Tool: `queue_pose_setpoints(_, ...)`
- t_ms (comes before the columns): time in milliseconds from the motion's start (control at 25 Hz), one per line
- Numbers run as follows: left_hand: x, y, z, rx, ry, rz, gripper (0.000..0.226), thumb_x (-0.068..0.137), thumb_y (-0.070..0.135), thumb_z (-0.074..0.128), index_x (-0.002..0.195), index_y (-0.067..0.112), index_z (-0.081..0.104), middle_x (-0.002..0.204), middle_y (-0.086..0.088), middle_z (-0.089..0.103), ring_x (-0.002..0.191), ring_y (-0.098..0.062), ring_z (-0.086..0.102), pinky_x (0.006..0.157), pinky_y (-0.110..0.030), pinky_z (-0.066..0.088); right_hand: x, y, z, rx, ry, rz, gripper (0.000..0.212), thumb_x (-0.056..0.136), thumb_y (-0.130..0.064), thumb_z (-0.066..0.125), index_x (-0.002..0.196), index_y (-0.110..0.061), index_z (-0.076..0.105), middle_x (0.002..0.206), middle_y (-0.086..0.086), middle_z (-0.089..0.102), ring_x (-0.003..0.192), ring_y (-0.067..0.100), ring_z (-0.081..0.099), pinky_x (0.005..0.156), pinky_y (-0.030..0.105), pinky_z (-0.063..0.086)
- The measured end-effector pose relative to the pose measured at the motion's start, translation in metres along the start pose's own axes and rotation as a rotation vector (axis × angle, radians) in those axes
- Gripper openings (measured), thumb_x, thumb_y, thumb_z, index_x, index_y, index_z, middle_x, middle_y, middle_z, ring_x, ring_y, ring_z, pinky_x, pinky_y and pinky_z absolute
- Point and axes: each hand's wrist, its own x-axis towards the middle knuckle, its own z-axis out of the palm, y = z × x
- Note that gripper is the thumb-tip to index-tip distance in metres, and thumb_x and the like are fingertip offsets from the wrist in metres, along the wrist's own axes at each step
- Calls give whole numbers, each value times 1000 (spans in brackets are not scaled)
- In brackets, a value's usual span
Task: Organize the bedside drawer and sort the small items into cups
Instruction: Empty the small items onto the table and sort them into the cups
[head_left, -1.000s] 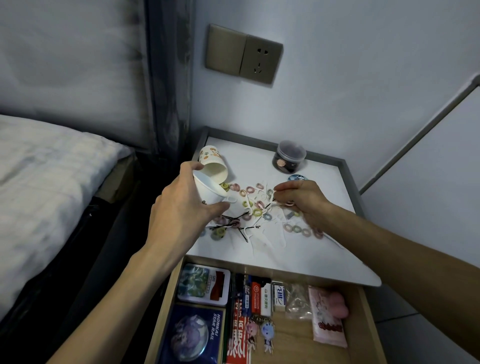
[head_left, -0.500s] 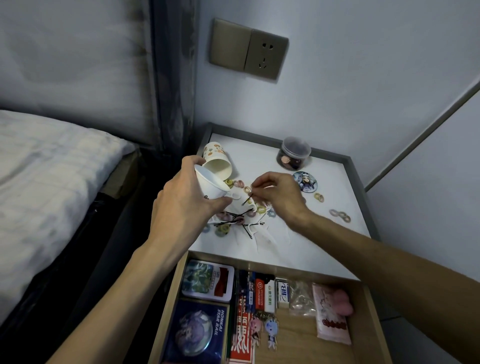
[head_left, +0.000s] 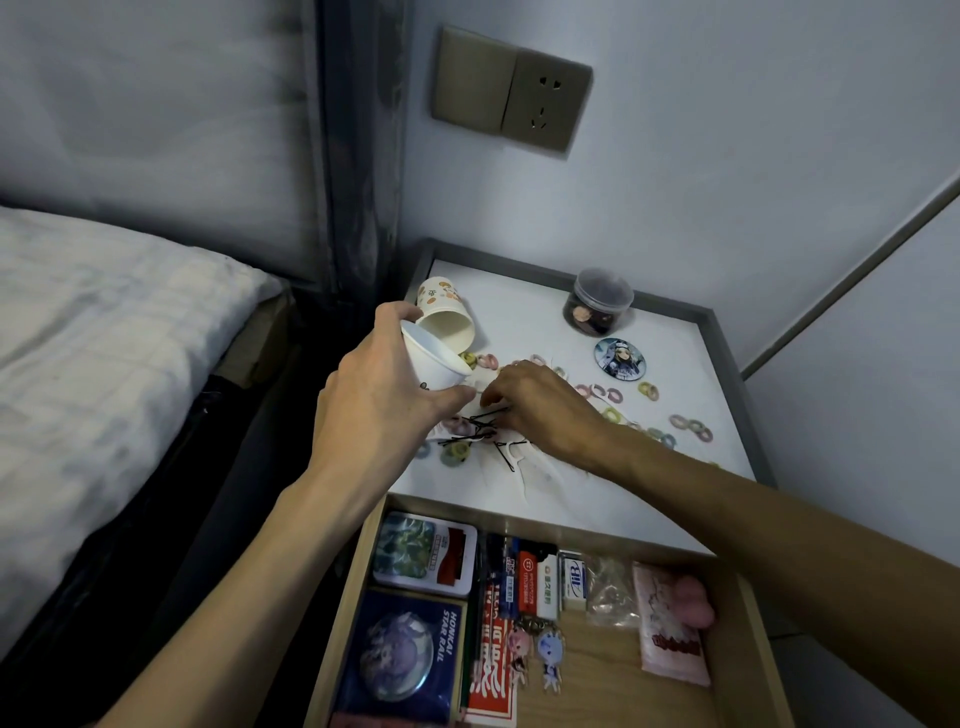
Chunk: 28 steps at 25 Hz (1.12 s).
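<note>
My left hand (head_left: 384, 400) is wrapped round a white paper cup (head_left: 434, 364) in the middle of the frame, thumb along its lower side, and holds it tilted above the tabletop (head_left: 639, 493) with the mouth facing up and to the right. Just behind it a patterned cup (head_left: 447, 317) lies on its side, open end towards me. My right hand (head_left: 540, 410) reaches in from the right, fingers bent down onto the heap of small items just beside the held cup; I cannot tell whether the fingertips have caught anything. Under and between my hands lie black hairpins (head_left: 483, 431), and thin white plastic pieces (head_left: 530, 467) sit at the near edge. Small coloured hair ties (head_left: 691, 428) are scattered to the right of my wrist. Further back stand a round picture badge (head_left: 619, 358) and a clear jar (head_left: 597, 306) with a lid. The drawer (head_left: 608, 686) is pulled open at the bottom of the frame, holding a tin (head_left: 425, 553), a blue box (head_left: 400, 660), two little figure keychains (head_left: 535, 649) and a pink packet (head_left: 670, 623). The bed (head_left: 104, 332) fills the left side.
</note>
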Motion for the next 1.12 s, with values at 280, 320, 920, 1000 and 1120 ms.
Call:
queue_pose_setpoints(280, -1, 2, -1, -4, 3, -7, 75, 69, 43, 84, 128, 28, 40, 105, 9, 59, 89, -16, 57, 71, -30, 43, 11, -2, -6, -359, -118, -101, 12, 84, -2, 60, 95, -5, 63, 94, 16, 66, 84, 36, 61, 70, 39, 45)
queue_pose_setpoints(320, -1, 2, -2, -13, 6, -9, 74, 70, 43, 84, 128, 28, 40, 105, 9, 59, 89, -16, 57, 71, -31, 43, 10, -1, -5, -374, -95, -79, 14, 83, 0, 60, 97, -4, 61, 92, 16, 66, 82, 37, 61, 69, 39, 45)
queue_pose_setpoints(920, 2, 1, -6, -11, 36, -24, 77, 69, 47, 83, 129, 29, 40, 103, 11, 54, 92, -15, 54, 78, -34, 46, 18, -31, 4, 260, -8, 312, 9, 84, -25, 75, 86, -16, 71, 83, 2, 67, 79, 19, 60, 67, 32, 47)
queue_pose_setpoints(1000, 1, 1, -6, -12, 31, -23, 77, 69, 47, 83, 130, 28, 40, 103, 11, 54, 91, -14, 53, 76, -32, 44, 16, -31, 4, 266, -8, 293, 10, 83, -26, 76, 87, -17, 72, 84, 2, 69, 79, 19, 61, 68, 33, 50)
queue_pose_setpoints(1120, 0, 1, -5, -16, 26, -18, 77, 69, 47, 84, 129, 28, 40, 103, 11, 54, 90, -14, 52, 74, -30, 42, 14, -31, 5, 240, -8, 233, 9, 83, -24, 76, 80, -23, 67, 78, 0, 64, 75, 22, 61, 66, 36, 51)
